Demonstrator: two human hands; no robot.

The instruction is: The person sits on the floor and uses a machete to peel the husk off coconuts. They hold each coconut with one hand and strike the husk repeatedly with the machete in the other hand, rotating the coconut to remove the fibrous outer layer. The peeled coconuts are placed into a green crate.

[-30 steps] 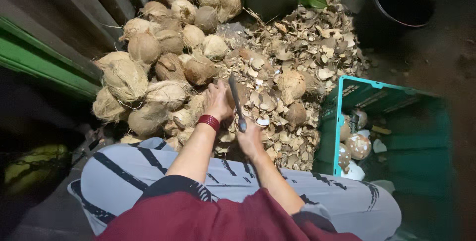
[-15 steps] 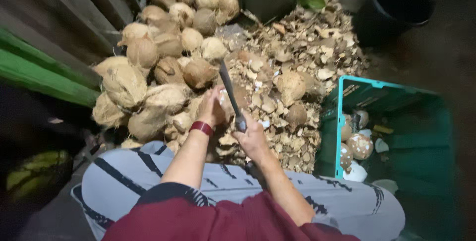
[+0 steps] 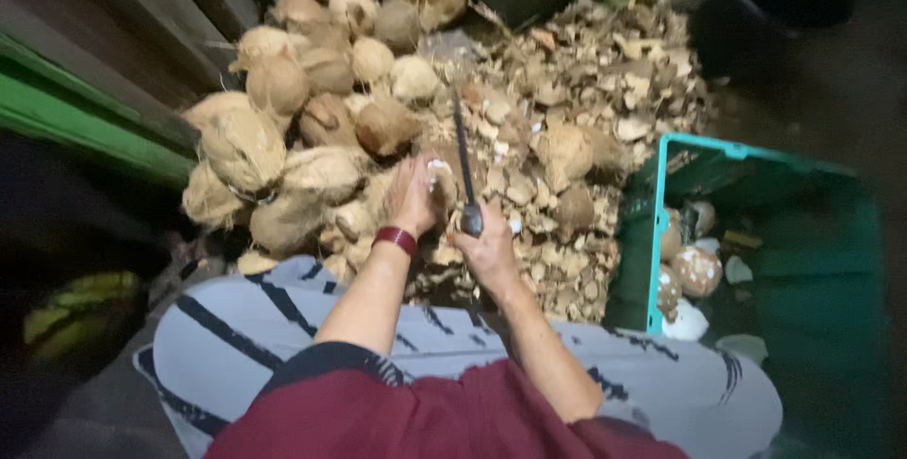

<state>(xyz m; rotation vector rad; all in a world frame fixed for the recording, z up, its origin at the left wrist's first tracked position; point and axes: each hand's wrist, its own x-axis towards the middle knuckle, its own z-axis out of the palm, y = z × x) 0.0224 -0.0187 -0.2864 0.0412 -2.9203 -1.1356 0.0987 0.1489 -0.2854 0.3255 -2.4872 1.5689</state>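
Right hand (image 3: 488,249) closed in a firm grip on the knife (image 3: 463,161) handle, blade raised and pointing away; left hand (image 3: 413,196) wrapped around a coconut (image 3: 441,185) at the foot of the husked pile (image 3: 312,91); shell chips (image 3: 586,91) beyond; green crate (image 3: 756,232) to the right.
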